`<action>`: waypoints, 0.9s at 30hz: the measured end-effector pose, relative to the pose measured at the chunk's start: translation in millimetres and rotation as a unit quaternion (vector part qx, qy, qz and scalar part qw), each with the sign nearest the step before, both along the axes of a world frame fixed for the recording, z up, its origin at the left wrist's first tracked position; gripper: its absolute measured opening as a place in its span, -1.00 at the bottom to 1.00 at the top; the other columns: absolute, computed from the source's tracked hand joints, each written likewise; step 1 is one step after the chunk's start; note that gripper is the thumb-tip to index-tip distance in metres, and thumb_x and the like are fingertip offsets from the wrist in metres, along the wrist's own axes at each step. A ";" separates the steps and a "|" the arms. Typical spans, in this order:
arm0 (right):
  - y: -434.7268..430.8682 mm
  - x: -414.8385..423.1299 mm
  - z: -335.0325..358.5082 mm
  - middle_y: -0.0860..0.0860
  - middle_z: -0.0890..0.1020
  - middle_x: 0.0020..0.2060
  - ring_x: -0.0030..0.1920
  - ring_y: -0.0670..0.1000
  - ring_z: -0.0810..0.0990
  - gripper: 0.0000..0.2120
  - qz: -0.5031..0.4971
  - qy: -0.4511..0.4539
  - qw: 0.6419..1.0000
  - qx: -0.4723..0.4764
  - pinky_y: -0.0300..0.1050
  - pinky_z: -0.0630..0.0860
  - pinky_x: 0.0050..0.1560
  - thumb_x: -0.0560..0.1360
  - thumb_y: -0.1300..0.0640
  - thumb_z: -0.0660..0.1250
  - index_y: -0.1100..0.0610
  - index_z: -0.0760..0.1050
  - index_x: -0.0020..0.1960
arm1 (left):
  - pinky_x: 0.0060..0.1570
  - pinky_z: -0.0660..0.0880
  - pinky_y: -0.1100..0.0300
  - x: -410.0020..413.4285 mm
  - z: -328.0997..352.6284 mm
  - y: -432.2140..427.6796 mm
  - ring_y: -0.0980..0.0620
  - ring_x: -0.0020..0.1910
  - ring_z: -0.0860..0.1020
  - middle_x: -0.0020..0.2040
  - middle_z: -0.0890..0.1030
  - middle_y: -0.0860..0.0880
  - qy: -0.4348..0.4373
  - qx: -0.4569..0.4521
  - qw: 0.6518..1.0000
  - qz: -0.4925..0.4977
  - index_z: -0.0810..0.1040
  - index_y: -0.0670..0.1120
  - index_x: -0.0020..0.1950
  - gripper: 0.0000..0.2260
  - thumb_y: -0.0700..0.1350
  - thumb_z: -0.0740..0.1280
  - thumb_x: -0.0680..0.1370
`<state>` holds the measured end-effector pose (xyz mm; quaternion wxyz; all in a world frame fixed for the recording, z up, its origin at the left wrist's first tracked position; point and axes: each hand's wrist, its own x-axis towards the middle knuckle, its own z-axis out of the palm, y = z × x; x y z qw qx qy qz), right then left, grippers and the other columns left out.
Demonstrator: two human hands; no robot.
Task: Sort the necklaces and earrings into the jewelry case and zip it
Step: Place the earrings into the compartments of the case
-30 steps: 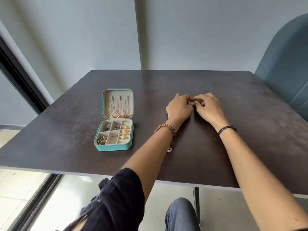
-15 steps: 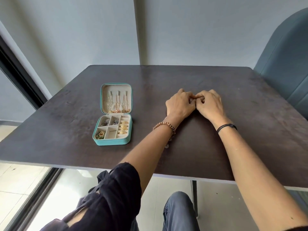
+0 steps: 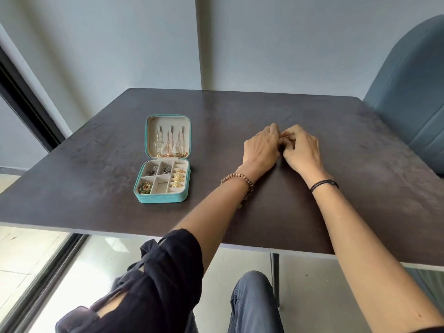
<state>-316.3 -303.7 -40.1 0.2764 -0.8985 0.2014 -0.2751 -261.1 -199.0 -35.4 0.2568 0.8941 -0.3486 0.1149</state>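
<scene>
A teal jewelry case (image 3: 160,199) lies open on the dark table (image 3: 336,131), left of my hands. Gold necklaces (image 3: 171,143) hang inside its raised lid. Its tray holds gold earrings (image 3: 179,179) in the right column and darker pieces in the left compartments. My left hand (image 3: 260,146) and my right hand (image 3: 301,150) rest together on the table to the right of the case, fingertips pinched on a small gold piece (image 3: 287,138) between them. Most of that piece is hidden by my fingers.
A blue-grey upholstered chair (image 3: 413,92) stands at the table's far right corner. A dark window frame (image 3: 26,104) runs along the left. The table's near edge crosses above my lap, with a metal leg (image 3: 275,272) below it.
My view has tilted, so the table and case sit slightly differently in frame. Both hands stay joined at the same spot, with the fingers shifting a little on the small piece.
</scene>
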 end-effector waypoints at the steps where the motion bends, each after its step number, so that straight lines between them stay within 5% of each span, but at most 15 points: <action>1: 2.9 -1.7 0.7 0.11 0.71 0.01 0.13 0.15 0.63 -0.80 0.000 -0.007 1.000 0.009 -0.01 0.52 0.16 0.53 0.31 0.28 0.17 0.58 0.10 | -0.24 0.32 0.04 -0.7 0.4 1.0 -0.13 0.05 0.60 0.14 0.58 -0.05 0.010 -0.005 1.000 0.002 0.43 -0.12 0.19 -0.84 -0.13 0.23 0.63; 13: 38.5 -21.8 14.8 -0.04 0.73 -0.08 -0.02 -0.07 0.69 -0.86 0.012 -0.089 0.991 0.100 -0.18 0.59 0.10 0.55 0.15 0.39 0.05 0.68 0.07 | 0.07 0.49 0.00 -25.2 27.5 35.6 -0.15 0.16 0.57 0.22 0.59 -0.09 0.141 -0.112 0.983 0.032 0.58 -0.11 0.21 -0.74 -0.12 0.17 0.63; 20: 82.7 -31.5 31.4 -0.11 0.71 -0.18 -0.08 -0.14 0.69 -0.86 0.051 -0.111 0.980 0.156 -0.20 0.61 0.03 0.51 0.18 0.39 0.01 0.68 0.00 | 0.03 0.60 0.05 -30.5 37.5 90.0 -0.03 -0.05 0.67 -0.09 0.73 -0.04 0.175 -0.233 0.956 0.030 0.72 -0.08 0.00 -0.81 -0.11 0.33 0.50; 27: 123.6 -32.5 36.1 -0.08 0.74 -0.19 -0.09 -0.10 0.72 -0.95 0.128 -0.091 0.969 0.189 0.02 0.64 0.11 0.49 0.05 0.45 -0.09 0.67 -0.09 | -0.12 0.68 0.04 -30.0 45.3 156.0 0.00 -0.27 0.71 -0.29 0.71 -0.09 0.210 -0.269 0.940 -0.011 0.73 -0.17 -0.06 -0.91 -0.19 0.45 0.50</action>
